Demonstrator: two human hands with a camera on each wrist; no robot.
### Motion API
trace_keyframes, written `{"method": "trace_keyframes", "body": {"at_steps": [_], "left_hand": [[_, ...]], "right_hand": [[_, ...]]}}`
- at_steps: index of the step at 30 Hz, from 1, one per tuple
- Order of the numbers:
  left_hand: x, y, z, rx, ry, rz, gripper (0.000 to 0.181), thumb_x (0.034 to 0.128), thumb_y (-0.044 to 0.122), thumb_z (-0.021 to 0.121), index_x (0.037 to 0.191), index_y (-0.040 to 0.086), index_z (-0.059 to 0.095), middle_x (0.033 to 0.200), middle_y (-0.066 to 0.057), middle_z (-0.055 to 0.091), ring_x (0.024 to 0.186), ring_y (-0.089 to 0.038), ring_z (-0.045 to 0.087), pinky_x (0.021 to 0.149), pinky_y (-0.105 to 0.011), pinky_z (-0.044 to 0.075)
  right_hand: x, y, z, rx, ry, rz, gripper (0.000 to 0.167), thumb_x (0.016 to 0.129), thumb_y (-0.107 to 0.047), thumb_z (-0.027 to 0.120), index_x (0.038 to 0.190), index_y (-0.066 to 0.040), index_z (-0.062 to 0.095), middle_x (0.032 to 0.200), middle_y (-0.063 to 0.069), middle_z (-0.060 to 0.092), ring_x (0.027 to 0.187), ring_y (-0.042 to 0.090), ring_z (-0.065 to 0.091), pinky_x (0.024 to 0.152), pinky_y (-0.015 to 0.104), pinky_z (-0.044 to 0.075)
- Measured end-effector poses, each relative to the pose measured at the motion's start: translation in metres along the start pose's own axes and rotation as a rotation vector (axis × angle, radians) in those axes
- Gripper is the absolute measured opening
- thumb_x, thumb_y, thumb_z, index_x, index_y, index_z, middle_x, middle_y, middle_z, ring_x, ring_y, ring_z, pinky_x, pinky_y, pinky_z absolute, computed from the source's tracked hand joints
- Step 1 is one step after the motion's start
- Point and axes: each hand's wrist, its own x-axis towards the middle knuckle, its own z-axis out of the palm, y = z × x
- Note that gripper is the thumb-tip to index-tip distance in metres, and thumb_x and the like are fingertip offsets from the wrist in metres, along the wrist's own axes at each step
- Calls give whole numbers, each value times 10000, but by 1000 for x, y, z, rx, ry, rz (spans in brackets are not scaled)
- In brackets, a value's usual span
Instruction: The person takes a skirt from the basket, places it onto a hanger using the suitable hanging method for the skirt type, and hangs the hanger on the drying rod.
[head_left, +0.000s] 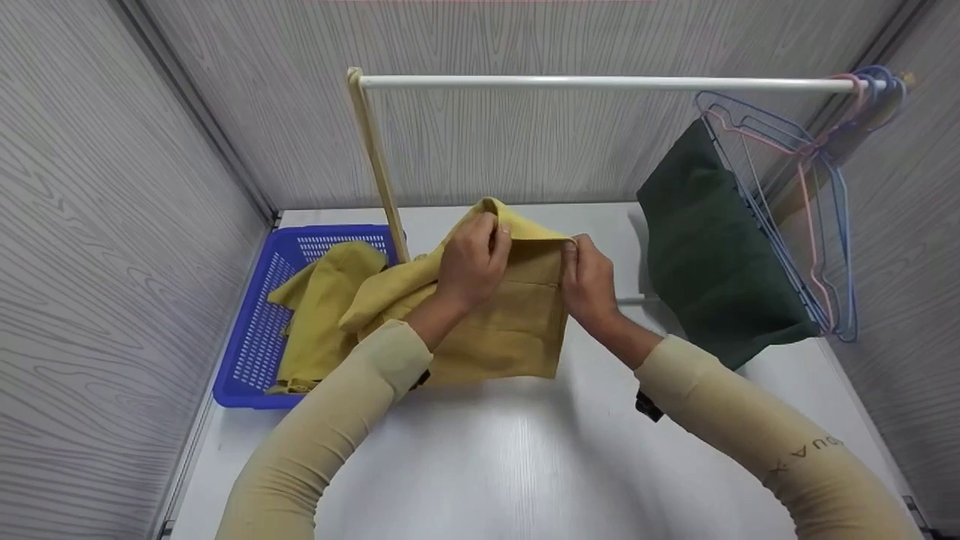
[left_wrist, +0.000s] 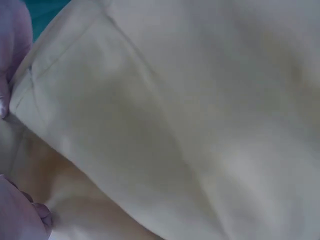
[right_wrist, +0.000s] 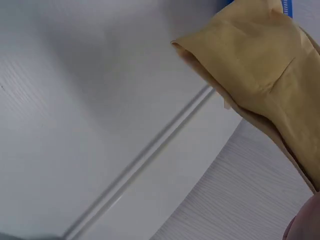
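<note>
From my seat I count two hands on one yellow cloth (head_left: 517, 330), held up over the white table (head_left: 510, 465): the left hand (head_left: 472, 262) has its upper edge gripped in curled fingers, and the right hand (head_left: 590, 283) is pinching the corner. Just left there's one blue basket (head_left: 250, 352) with yellow fabric (head_left: 322, 337) in it, can't tell if that's a second piece. Over right, one dark green cloth (head_left: 712, 255) hangs near the end of one white rail (head_left: 570, 82), beside pink and blue hangers (head_left: 805, 187) overlapping too much to count.
</note>
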Motion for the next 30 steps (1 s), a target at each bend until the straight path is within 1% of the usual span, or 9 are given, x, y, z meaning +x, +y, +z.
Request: {"method": "trace_keyframes", "body": {"at_steps": [6,8,11,14,18,20,22,26,30], "left_hand": [[0,2,0,47,-6,20,240,1024,183,472,863,25,553,727,-84,500,670,-199,464,642,-362,412],[1,3,0,77,-7,55,227,1025,195,471,903,27,561,758,-83,518,697,-203,477,661,-368,428],[2,4,0,133,-9,151,218,1024,208,479,943,24,563,804,-87,545,727,-213,499,685,-373,452],[2,4,0,216,-5,281,215,1012,214,505,986,17,589,853,-89,582,763,-215,537,711,-373,479],[2,3,1,358,50,456,211,980,208,567,1032,12,626,895,-105,631,811,-245,573,723,-388,481],[3,3,1,407,95,508,212,960,198,591,1060,14,621,941,-113,640,849,-259,575,741,-386,475],[3,4,2,433,138,531,227,943,196,605,1092,25,602,1002,-116,632,903,-263,570,781,-379,474],[5,8,7,484,193,529,282,953,230,590,1171,58,544,1169,-116,562,1067,-262,503,889,-389,429],[7,13,13,583,204,498,330,995,263,545,1272,93,496,1275,-99,484,1150,-254,386,919,-432,334]], "right_hand": [[13,-13,-23,-36,-1,29,324,1088,-256,369,1057,12,549,851,151,586,764,268,554,679,396,448],[19,-16,-30,-58,9,1,332,1088,-259,371,1054,17,553,836,153,586,743,265,555,656,382,441],[28,-19,-42,-109,14,-66,336,1085,-264,381,1037,19,557,808,160,583,702,269,550,615,382,427],[38,-21,-57,-196,7,-207,321,1078,-267,414,1010,14,555,766,164,581,651,272,550,577,399,446],[52,-21,-78,-357,-16,-534,245,1059,-206,478,1000,12,572,711,166,601,556,273,568,514,412,501],[58,-21,-87,-432,-37,-685,204,1045,-172,509,1007,12,588,711,165,626,523,270,583,510,401,534],[63,-20,-92,-494,-60,-787,185,1034,-149,525,1006,16,605,706,168,647,503,272,592,514,398,546],[66,-17,-97,-554,-102,-844,180,1027,-143,532,1001,7,627,698,157,662,487,266,586,536,382,557],[63,-13,-98,-566,-134,-854,167,1025,-152,539,998,-14,628,678,134,645,467,249,550,542,373,557]]}}
